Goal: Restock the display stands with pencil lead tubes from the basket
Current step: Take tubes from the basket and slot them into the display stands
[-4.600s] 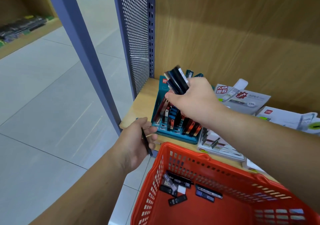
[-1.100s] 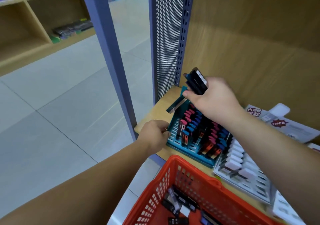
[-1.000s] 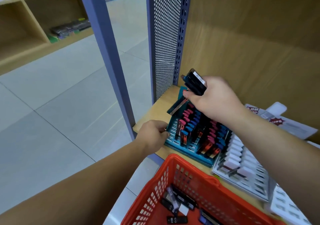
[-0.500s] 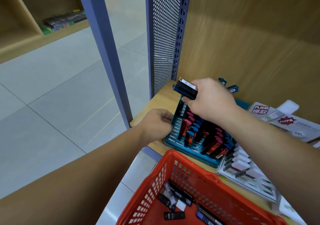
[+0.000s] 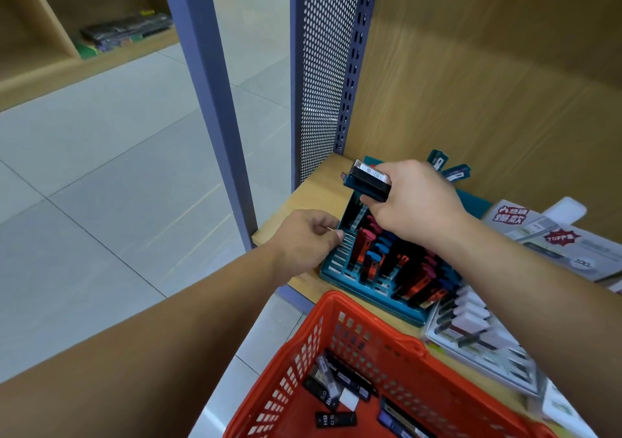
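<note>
Head view: the right hand (image 5: 415, 203) grips a stack of dark pencil lead tubes (image 5: 368, 181) above the far corner of the teal display stand (image 5: 340, 271); that stand sits on the wooden shelf (image 5: 319, 188), partly filled with upright red, blue and black tubes; the left hand (image 5: 303, 242), fingers curled, touches the stand's 9 o'clock edge, though whether it pinches anything cannot be told; the red basket (image 5: 380, 328) is at the stand's 6 o'clock, with loose tubes (image 5: 336, 419) on its floor; a white display stand (image 5: 471, 323) lies at its 4 o'clock.

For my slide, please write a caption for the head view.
Right hand holds lead tubes over teal stand; left hand at its edge.
</note>
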Demonstrator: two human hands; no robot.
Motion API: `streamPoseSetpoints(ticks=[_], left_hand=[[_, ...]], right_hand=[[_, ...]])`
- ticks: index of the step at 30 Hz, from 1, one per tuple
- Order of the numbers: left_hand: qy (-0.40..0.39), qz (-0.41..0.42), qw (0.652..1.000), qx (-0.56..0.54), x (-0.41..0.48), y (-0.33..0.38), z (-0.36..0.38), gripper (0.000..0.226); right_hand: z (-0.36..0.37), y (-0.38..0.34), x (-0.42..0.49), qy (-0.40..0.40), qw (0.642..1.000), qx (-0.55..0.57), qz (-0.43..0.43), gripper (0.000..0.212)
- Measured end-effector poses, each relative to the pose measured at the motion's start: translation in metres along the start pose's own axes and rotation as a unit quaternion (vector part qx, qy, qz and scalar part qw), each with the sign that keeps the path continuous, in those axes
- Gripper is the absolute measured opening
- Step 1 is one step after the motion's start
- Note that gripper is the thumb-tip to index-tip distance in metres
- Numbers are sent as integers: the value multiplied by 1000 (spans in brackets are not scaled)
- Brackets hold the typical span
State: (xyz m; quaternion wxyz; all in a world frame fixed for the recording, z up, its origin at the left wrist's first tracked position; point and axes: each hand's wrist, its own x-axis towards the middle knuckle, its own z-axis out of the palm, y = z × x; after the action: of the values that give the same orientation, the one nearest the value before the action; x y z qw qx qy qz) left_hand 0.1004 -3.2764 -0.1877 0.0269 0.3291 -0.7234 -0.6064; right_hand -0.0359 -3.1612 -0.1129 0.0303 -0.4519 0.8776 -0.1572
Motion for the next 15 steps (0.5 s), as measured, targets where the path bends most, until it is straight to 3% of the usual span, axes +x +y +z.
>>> streamPoseSetpoints(ticks=[9,15], left_hand=[[-8,-10,1000,10,1,2,1,14],[-24,-23,999,8,2,2,0,22]], right_hand=[[2,5,1,-22,1000,-3,15,30],[5,-1,1,22,999,-26,33,23]])
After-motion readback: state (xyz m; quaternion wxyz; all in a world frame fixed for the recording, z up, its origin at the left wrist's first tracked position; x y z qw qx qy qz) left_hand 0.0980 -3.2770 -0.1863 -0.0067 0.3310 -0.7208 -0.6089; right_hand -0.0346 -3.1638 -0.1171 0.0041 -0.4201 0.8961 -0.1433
